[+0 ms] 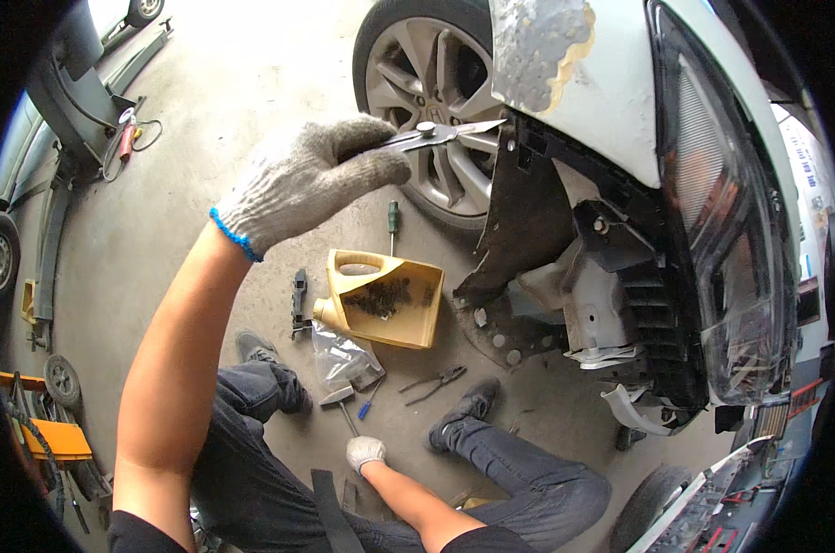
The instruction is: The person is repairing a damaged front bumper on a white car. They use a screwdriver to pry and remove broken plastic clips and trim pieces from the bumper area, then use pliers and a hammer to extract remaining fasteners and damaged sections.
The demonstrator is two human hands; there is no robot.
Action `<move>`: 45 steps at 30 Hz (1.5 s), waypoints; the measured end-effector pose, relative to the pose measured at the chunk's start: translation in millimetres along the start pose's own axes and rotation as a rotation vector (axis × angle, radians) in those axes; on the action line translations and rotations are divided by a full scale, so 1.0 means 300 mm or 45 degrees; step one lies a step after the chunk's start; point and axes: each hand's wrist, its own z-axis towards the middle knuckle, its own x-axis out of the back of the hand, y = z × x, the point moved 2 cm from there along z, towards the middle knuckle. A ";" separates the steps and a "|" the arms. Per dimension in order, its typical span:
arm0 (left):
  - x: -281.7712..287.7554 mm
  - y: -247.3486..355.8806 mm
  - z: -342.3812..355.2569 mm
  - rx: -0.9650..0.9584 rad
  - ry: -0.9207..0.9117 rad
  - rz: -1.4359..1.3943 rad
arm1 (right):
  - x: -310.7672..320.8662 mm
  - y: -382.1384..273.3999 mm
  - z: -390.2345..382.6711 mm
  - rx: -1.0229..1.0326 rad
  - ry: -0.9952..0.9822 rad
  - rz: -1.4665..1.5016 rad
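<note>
My left hand (297,180), in a grey knit glove with a blue cuff, is raised and closed round metal snips (431,135). Their pointed blades appear together, the tip by the lower edge of the dented white fender (583,83), above the dark wheel-arch liner (528,198); contact cannot be told. Low down between my legs, my gloved right hand (366,452) is wrapped round the handle of a hammer (338,396). The hammer's head points away from me, close to a clear plastic bag (342,358) and a blue-handled screwdriver (367,405). Pliers (434,384) lie on the floor to its right.
A cut-open yellow jug (390,313) stands on the floor, with a green-handled screwdriver (393,221) beyond and a black bracket (299,300) beside it. The car's front wheel (436,101), headlight (712,212) and exposed frame are at right. A lift post (71,92) stands far left.
</note>
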 end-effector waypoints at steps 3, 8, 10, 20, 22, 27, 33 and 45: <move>0.003 -0.007 -0.011 0.030 0.071 0.136 | 0.051 -0.025 0.008 -0.033 0.104 -0.025; -0.049 0.026 0.056 0.006 0.078 0.200 | 0.054 0.041 0.027 -0.210 0.077 0.054; -0.063 0.038 0.064 -0.007 0.098 0.233 | 0.067 0.062 0.013 -0.215 0.061 0.189; -0.055 0.077 0.117 0.002 0.096 0.429 | 0.266 0.015 -0.117 -0.232 0.095 0.607; -0.061 0.082 0.135 0.012 0.073 0.448 | 0.317 0.012 -0.143 -0.184 0.109 0.626; -0.052 0.052 0.137 -0.060 0.109 0.464 | 0.627 0.048 -0.333 0.047 0.304 0.661; -0.063 0.043 0.158 -0.306 0.235 0.515 | 1.088 0.113 -0.525 0.502 1.123 0.881; -0.073 0.007 0.172 -0.283 0.238 0.348 | 1.538 0.093 -0.384 0.827 1.582 1.355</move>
